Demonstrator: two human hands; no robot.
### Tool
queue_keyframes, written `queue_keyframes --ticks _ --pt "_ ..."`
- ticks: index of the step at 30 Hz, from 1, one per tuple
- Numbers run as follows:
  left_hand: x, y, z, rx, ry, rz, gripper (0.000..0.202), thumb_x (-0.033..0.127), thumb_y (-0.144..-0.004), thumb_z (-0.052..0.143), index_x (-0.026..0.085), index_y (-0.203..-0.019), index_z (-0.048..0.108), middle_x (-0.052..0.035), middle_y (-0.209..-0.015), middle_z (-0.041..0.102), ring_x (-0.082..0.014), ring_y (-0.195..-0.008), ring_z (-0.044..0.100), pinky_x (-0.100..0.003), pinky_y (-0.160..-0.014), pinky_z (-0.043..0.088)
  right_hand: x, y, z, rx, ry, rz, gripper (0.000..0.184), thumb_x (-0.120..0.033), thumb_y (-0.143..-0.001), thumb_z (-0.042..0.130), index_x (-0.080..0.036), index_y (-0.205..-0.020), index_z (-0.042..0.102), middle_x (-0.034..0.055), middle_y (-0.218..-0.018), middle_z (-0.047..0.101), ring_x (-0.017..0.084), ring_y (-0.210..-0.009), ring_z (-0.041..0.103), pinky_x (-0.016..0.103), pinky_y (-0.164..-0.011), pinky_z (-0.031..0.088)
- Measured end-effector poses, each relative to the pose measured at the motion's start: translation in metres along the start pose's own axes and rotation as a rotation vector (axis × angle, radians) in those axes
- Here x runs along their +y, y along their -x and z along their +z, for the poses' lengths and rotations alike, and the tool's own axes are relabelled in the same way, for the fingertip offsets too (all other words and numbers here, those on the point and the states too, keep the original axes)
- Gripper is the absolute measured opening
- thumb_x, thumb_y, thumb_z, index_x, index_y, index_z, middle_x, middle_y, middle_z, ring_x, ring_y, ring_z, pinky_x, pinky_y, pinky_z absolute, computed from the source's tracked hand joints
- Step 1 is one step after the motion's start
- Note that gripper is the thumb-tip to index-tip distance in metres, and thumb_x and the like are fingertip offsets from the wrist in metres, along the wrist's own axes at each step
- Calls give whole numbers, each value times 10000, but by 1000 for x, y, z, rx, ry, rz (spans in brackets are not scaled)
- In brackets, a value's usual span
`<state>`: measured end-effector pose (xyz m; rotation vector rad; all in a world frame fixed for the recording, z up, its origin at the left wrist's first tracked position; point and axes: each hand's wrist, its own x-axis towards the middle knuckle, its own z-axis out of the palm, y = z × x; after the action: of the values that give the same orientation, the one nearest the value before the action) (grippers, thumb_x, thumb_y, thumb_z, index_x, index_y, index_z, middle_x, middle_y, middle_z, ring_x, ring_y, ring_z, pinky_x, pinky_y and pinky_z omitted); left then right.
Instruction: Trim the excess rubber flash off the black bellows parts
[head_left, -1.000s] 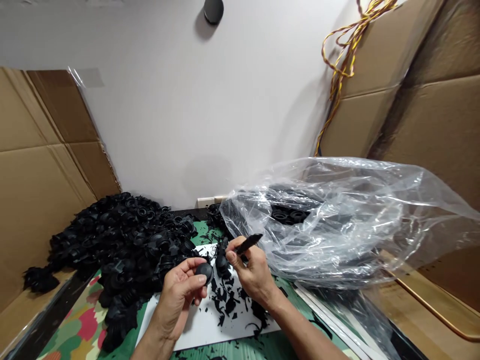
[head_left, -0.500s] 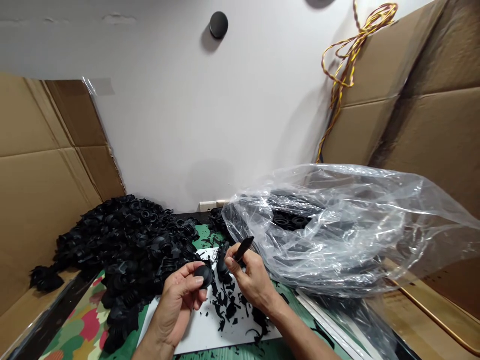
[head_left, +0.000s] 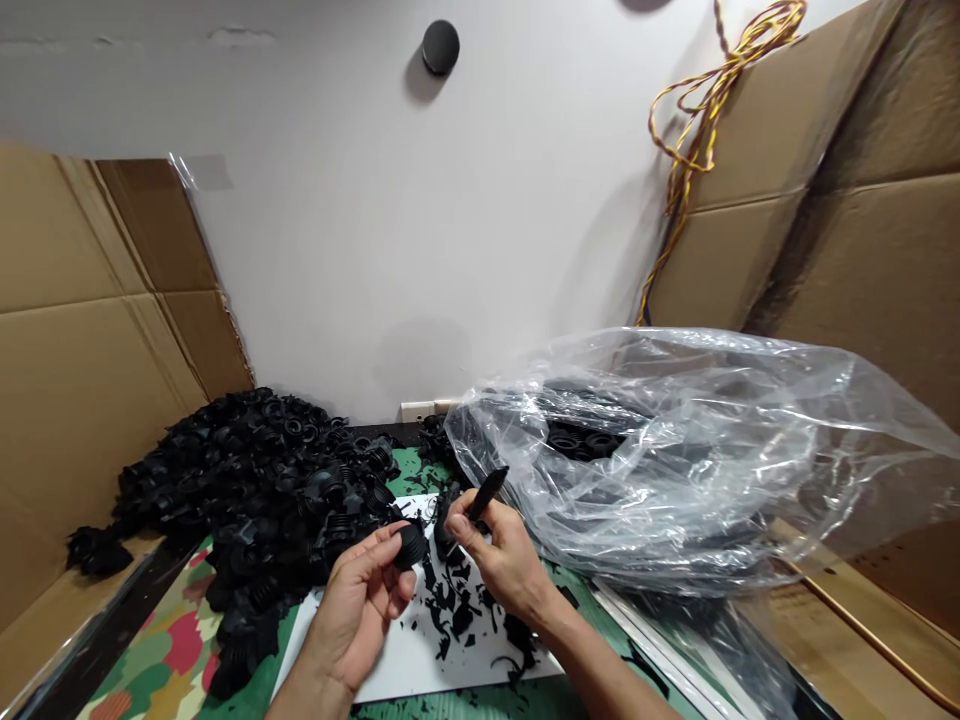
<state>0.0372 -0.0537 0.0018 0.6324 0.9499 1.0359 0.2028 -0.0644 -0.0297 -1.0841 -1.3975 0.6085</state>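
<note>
My left hand is closed on a round black rubber part with a ridged side, pinched between thumb and fingers. Close by on the right, my right hand grips a slim black tool like a pen or knife handle, whose upper end sticks out past the index finger. Its working end is hidden or too dark to make out. Beneath both hands lies a white board, strewn with black rubber scraps.
A large heap of black rubber parts rises on the left. Clear plastic bags holding black parts fill the right side. Cardboard sheets stand at both sides. A yellow twisted cable hangs against the wall.
The black rubber part has turned in my left hand, from a smooth domed face to its ridged side. My left thumb has shifted upward; my right hand has barely moved.
</note>
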Motion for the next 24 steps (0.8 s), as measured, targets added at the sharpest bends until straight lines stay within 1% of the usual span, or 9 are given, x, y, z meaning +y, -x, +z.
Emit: queue_keyframes --ticks 3,5,9,11,12,14,17,19,24 --pt "0 -1 3 45 14 -56 128 163 -695 749 111 -727 637 25 -523 564 -47 -334 473 -122 -256 284 1 -1 0 -62 -241 147 289 -464 -823 556 -177 -788 567 3 -616 575 161 -592 551 285 -585 452" --pt "-2 -2 5 48 13 -75 188 208 -712 758 125 -668 595 37 -496 536 -41 -314 451 -118 -244 272 0 -1 0 -92 -340 206 299 -468 -788 589 -173 -837 585 -31 -574 518 132 -521 495 257 -516 418" --pt "-8 -5 9 49 10 -93 273 273 -687 791 139 -651 556 40 -498 548 -39 -285 451 -117 -234 269 -5 -1 4 -129 -313 224 255 -379 -730 646 -157 -854 660 -16 -650 549 106 -545 440 231 -501 364" --pt "-11 -6 11 32 -23 -101 278 299 -679 796 129 -687 575 13 -529 596 -47 -275 467 -117 -227 250 -7 0 8 -122 -327 246 208 -335 -687 681 -154 -790 678 -12 -658 572 110 -577 453 233 -531 371" --pt "-12 -6 12 15 -52 -97 288 315 -675 797 122 -698 583 -5 -549 620 -52 -274 480 -116 -226 238 -6 0 10 -96 -368 289 185 -314 -651 709 -152 -732 673 -17 -635 567 106 -571 449 228 -525 365" --pt "-12 -6 14 -31 -133 -82 321 359 -671 791 111 -697 588 -31 -561 645 -62 -270 498 -114 -230 218 -4 -1 12 -13 -494 429 201 -299 -591 752 -153 -615 616 -46 -535 504 79 -494 393 205 -458 311" --pt "-4 -8 16 -52 -244 -30 370 442 -693 750 102 -736 612 -24 -500 626 -63 -255 483 -110 -242 203 0 -4 12 52 -665 628 323 -350 -584 749 -187 -558 470 -113 -414 323 30 -370 196 186 -366 147" --pt "3 -11 17 -36 -286 19 402 477 -696 731 97 -777 628 -9 -465 604 -53 -251 459 -107 -251 199 2 -6 10 46 -700 674 358 -359 -584 727 -208 -556 404 -136 -397 262 16 -353 120 182 -355 93" --pt "14 -19 16 -23 -292 97 426 475 -601 774 103 -751 632 4 -480 601 -44 -277 442 -114 -267 196 1 -12 6 55 -776 737 365 -285 -511 714 -213 -526 356 -138 -386 279 -4 -337 112 173 -345 74"
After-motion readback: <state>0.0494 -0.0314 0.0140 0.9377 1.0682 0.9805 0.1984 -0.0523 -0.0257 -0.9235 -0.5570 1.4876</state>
